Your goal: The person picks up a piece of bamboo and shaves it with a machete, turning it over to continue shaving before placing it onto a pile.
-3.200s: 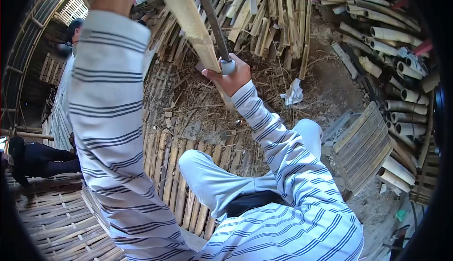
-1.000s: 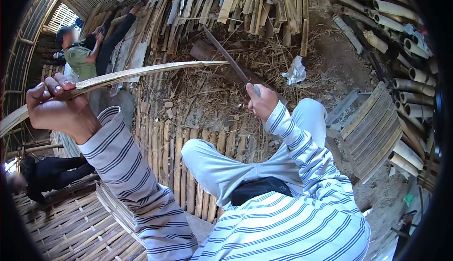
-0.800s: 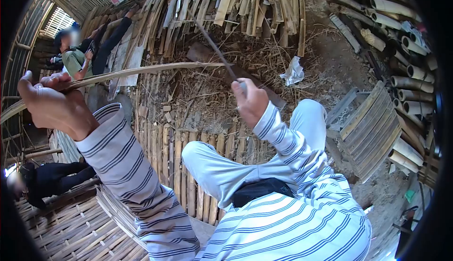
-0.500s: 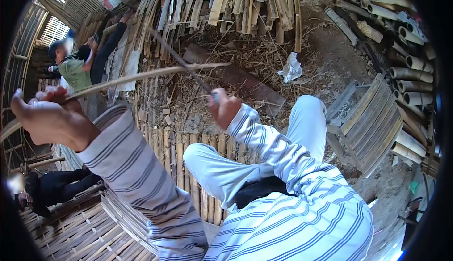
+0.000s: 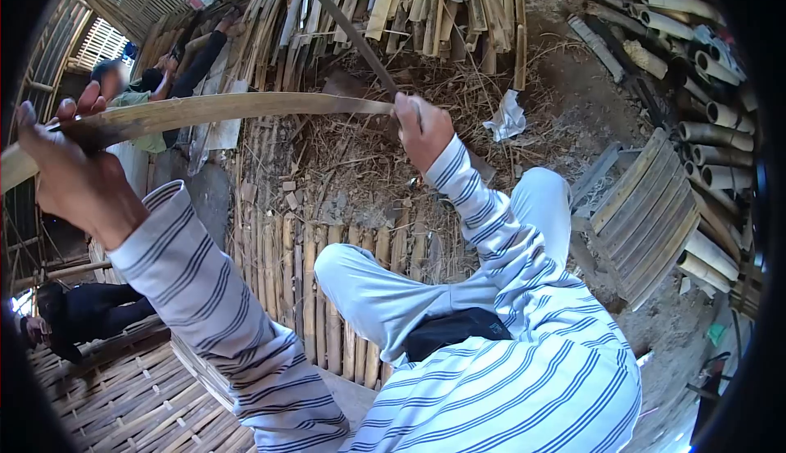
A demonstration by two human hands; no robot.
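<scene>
A long split bamboo strip (image 5: 229, 107) runs from the left edge across to my right hand. My left hand (image 5: 86, 187) holds it near the left end, with the thumb on the near side and fingertips showing above. In my right hand (image 5: 424, 132) is the handle of a long knife (image 5: 352, 37), gripped in closed fingers. Its dark blade points up and left, away from me. The strip's right end meets the knife close to my right thumb. Most of the handle is hidden by my fingers.
Split bamboo pieces (image 5: 426, 6) are piled ahead; bamboo tubes (image 5: 720, 133) are stacked at right. A slatted wooden stool (image 5: 647, 215) stands beside my knee. Crumpled white paper (image 5: 506, 117) lies among shavings. One person (image 5: 176, 72) is at upper left, another (image 5: 90, 314) at lower left.
My right hand has risen and shifted right with the knife, bringing it to the strip's end. The strip has turned its broad face toward me, and my left hand has turned with it.
</scene>
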